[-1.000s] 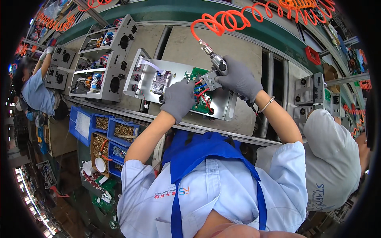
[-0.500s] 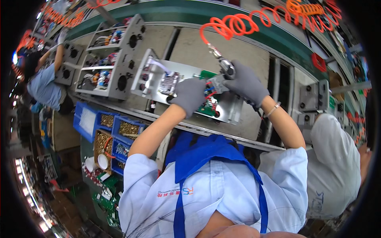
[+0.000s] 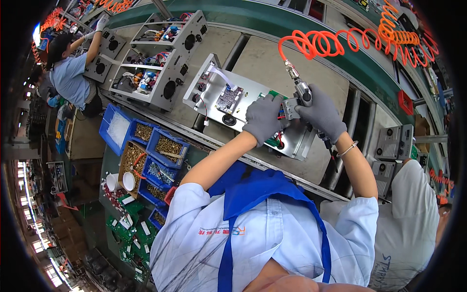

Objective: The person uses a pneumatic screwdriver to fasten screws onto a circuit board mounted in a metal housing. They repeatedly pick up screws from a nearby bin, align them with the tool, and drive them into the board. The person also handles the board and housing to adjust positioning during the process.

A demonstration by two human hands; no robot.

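Observation:
Both my hands wear grey gloves and work over an open sheet-metal chassis panel [image 3: 239, 83]. In my right hand [image 3: 322, 114] is a silver air screwdriver [image 3: 303, 92], joined at its top to an orange coiled hose. The fingers of that hand also touch a grey metal block [image 3: 291, 109] standing over the panel. My left hand [image 3: 264, 118] is closed, fingers bent down beside the block; what they pinch is hidden. Under it a green circuit board [image 3: 275, 142] shows only at its edges. A smaller populated board [image 3: 229, 99] is fixed on the panel to the left.
Blue bins [image 3: 165, 148] of screws and small hardware stand at lower left, near white cups [image 3: 129, 181] and loose green boards [image 3: 127, 228]. Assembled metal units [image 3: 168, 73] stand farther left. The orange hose [image 3: 335, 39] hangs at the back. Co-workers stand left and right.
The whole view has shifted, so the scene sits farther right. My left hand has come over the green board, up against the metal block. The air screwdriver stays in my right hand.

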